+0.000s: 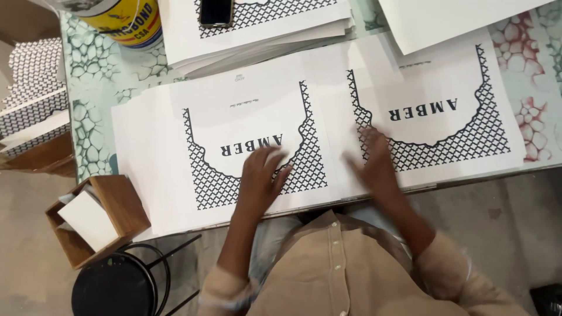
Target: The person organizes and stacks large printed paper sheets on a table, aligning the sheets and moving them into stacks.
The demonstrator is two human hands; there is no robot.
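Note:
Two large white printed sheets lie side by side on the table, each with a black lattice pattern around a curved blank panel. My left hand [261, 173] rests flat, fingers spread, on the lower part of the left sheet [175, 146]. My right hand [374, 161] is blurred and lies with fingers apart on the lower left corner of the right sheet [433, 88]. Neither hand holds anything.
A stack of similar printed sheets [257, 35] with a dark phone [215, 11] on top sits at the back. A yellow tin [126, 20] stands back left. A wooden box [96, 219] rests on a black stool [117, 287]. More patterned sheets [32, 88] lie left.

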